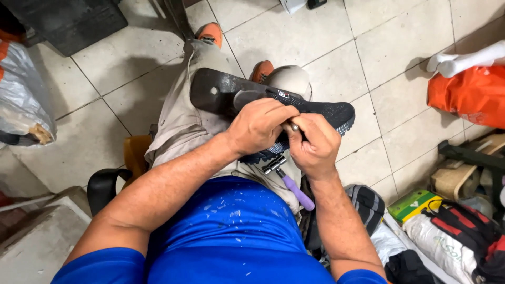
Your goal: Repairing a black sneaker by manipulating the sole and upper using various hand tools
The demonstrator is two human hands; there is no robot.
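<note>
A dark knit shoe (pixel 321 113) lies across the person's lap, resting on a black metal plate (pixel 218 92) that sits on the left thigh. Its long axis runs left to right across the view, toe end toward the right and tilted slightly away from the body.

The left hand (pixel 260 126) is curled down over the middle of the shoe, fingers wrapped and clamping it against the plate. The right hand (pixel 315 147) sits just right of it, touching it, fingers pinched closed around a small metal-tipped tool (pixel 292 126) whose point meets the shoe's edge beside the left knuckles. What kind of tool it is cannot be told.

Both hands are on the shoe; the left covers its middle, the right works at the near side edge, so the shoe's toe reaches out beyond the right hand.

A purple-handled hammer (pixel 292 184) lies on the lap just below the right wrist, head toward the shoe.
</note>
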